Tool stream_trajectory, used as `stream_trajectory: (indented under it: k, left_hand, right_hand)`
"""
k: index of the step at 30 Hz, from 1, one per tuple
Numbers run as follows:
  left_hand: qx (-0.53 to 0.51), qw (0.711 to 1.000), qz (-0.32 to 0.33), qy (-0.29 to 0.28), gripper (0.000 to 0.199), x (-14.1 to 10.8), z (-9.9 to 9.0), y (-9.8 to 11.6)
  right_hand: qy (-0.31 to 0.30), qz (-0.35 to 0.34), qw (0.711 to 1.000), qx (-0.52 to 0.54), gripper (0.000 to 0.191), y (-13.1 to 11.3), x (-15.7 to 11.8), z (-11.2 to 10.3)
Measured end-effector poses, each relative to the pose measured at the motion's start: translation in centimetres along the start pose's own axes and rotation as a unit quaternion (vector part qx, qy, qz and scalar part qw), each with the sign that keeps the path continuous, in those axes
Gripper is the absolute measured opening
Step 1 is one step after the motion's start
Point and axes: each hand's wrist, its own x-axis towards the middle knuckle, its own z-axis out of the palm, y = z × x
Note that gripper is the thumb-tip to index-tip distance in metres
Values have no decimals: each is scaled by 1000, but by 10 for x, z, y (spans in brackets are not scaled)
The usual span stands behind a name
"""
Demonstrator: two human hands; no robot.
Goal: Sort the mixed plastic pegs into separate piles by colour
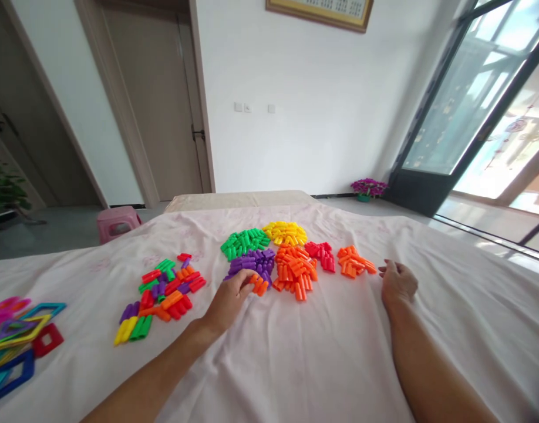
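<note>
My left hand [232,294] pinches an orange plastic building piece [258,285], shaped like joined tubes, between thumb and fingers. It is just in front of a purple pile [254,261] of the same kind of pieces. Beside that lies a larger orange pile [295,267]. My right hand [399,282] rests at the right with its fingers loosely bent and slightly apart, and nothing shows in it. Nearest to it is a small orange pile [354,262], just left of its fingertips.
Green [245,242], yellow [285,232] and red [321,255] piles stand behind. Mixed pieces [170,288] are scattered on the left. Flat coloured frames [20,335] lie at the far left of the pale tablecloth [305,358]. A pink stool [117,222] stands beyond the table.
</note>
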Motion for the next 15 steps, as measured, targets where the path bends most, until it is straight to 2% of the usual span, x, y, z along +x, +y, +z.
stream_trajectory:
  k: [2, 7, 11, 15]
  left_hand:
    - [42, 999, 31, -17, 23, 9, 18, 8]
    - [107, 992, 69, -10, 24, 24, 56, 13]
    - [140, 989, 49, 4, 25, 27, 78, 8]
    - [174, 985, 22, 9, 29, 26, 87, 10]
  right_hand:
    - [-9, 32, 999, 23, 41, -2, -1, -1]
    - [-14, 36, 999, 30, 40, -8, -3, -3]
    - [-12, 39, 999, 31, 41, -13, -6, -4]
    - [-13, 39, 999, 29, 40, -14, -8, -5]
